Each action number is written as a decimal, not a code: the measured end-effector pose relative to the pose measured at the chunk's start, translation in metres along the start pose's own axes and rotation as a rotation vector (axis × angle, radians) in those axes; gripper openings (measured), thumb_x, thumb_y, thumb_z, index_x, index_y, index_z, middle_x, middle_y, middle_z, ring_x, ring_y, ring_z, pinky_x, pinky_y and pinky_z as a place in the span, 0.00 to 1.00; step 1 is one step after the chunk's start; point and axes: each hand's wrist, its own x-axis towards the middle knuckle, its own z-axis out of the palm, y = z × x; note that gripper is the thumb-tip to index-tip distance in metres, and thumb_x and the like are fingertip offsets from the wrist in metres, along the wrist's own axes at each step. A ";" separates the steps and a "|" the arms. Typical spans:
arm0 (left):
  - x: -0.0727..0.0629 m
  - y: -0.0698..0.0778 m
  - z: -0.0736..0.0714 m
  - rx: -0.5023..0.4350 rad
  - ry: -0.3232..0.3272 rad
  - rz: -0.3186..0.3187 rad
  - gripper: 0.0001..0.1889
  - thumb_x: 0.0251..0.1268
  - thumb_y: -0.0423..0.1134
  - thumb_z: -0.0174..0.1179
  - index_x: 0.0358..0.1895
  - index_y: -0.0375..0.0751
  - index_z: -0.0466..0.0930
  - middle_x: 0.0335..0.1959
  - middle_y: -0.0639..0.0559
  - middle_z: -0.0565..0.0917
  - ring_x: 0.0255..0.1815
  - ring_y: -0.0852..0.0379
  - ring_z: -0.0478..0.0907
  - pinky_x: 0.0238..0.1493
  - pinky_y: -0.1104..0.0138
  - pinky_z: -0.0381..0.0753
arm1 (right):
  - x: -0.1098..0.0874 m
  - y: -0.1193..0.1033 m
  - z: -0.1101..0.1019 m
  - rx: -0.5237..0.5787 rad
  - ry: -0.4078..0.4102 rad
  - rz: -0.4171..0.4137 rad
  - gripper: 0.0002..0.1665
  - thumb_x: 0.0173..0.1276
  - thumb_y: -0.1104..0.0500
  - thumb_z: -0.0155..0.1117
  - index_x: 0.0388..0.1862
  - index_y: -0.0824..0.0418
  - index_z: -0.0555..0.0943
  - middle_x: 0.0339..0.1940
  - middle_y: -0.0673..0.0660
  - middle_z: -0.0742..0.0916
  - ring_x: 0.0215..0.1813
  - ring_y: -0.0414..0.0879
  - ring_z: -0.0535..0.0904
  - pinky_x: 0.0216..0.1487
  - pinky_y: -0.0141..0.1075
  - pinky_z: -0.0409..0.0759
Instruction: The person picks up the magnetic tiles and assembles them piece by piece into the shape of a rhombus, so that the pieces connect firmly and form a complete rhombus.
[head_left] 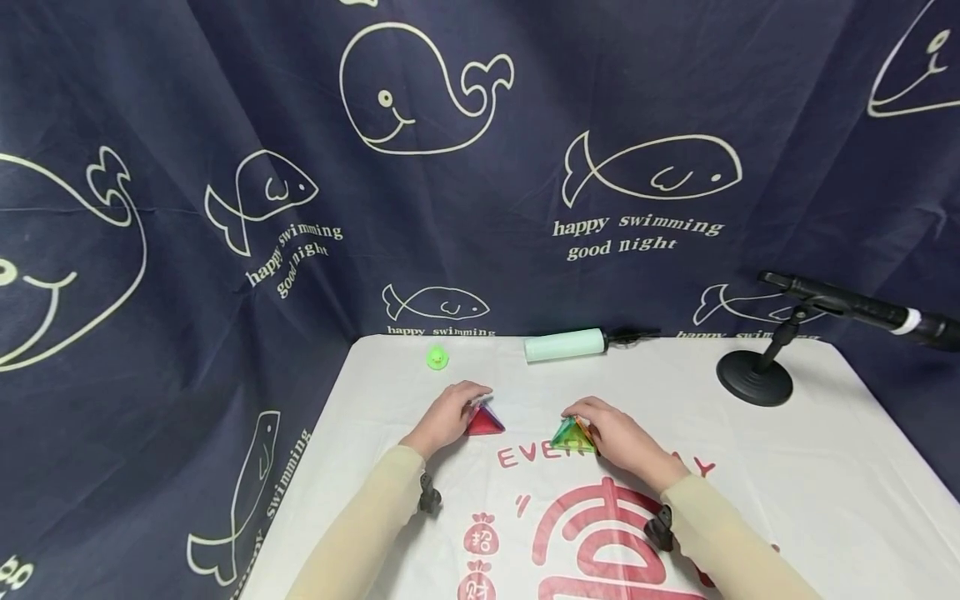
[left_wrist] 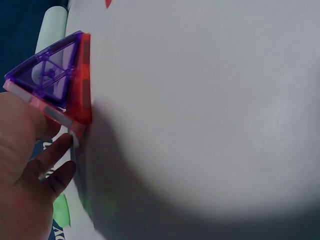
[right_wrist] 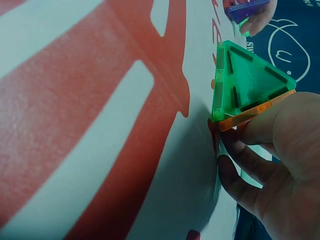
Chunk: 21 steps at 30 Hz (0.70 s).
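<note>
Near the middle of the white table, my left hand point(head_left: 450, 414) holds a small pyramid of magnetic tiles point(head_left: 486, 421). In the left wrist view that pyramid has a purple tile point(left_wrist: 57, 65) and red tiles point(left_wrist: 82, 92), with two of the fingers point(left_wrist: 52, 155) lying below it. Further right, my right hand point(head_left: 621, 437) grips a second tile pyramid point(head_left: 572, 437). The right wrist view shows its green face point(right_wrist: 250, 75) and an orange tile point(right_wrist: 257, 110) against the hand. Both pyramids stand point up, a short gap apart. Thumb and index finger are partly hidden behind each pyramid.
A bright green rubber duck point(head_left: 437, 357) sits at the back left of the table. Next to the back edge lies a pale green cylinder point(head_left: 565, 345) with a black end. A black stand point(head_left: 755, 378) is at the right. Dark blue printed cloth point(head_left: 517, 192) hangs behind.
</note>
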 end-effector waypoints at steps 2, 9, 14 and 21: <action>0.000 -0.001 0.001 0.009 -0.002 0.030 0.22 0.69 0.20 0.60 0.63 0.41 0.83 0.60 0.45 0.83 0.64 0.45 0.78 0.70 0.53 0.71 | 0.002 -0.001 0.000 -0.009 -0.004 0.005 0.25 0.69 0.76 0.66 0.62 0.59 0.83 0.59 0.60 0.83 0.61 0.57 0.81 0.62 0.54 0.79; 0.000 -0.001 -0.002 0.031 -0.044 -0.011 0.18 0.68 0.23 0.62 0.55 0.43 0.87 0.56 0.47 0.84 0.61 0.46 0.79 0.68 0.54 0.73 | 0.003 0.003 -0.001 -0.040 -0.013 0.048 0.22 0.69 0.72 0.68 0.60 0.59 0.84 0.58 0.59 0.84 0.61 0.58 0.82 0.61 0.56 0.79; -0.002 -0.001 -0.003 -0.003 -0.056 -0.075 0.16 0.65 0.26 0.63 0.54 0.42 0.87 0.53 0.49 0.84 0.55 0.50 0.80 0.61 0.56 0.77 | -0.001 0.005 -0.005 -0.054 0.021 0.082 0.21 0.68 0.69 0.69 0.59 0.61 0.84 0.58 0.59 0.84 0.59 0.57 0.82 0.59 0.56 0.80; -0.013 0.002 0.000 -0.056 -0.041 -0.132 0.15 0.67 0.32 0.66 0.56 0.40 0.85 0.51 0.50 0.85 0.52 0.53 0.82 0.60 0.56 0.79 | -0.009 0.004 -0.011 -0.071 0.028 0.168 0.23 0.66 0.64 0.74 0.59 0.66 0.83 0.54 0.62 0.87 0.55 0.58 0.84 0.58 0.57 0.80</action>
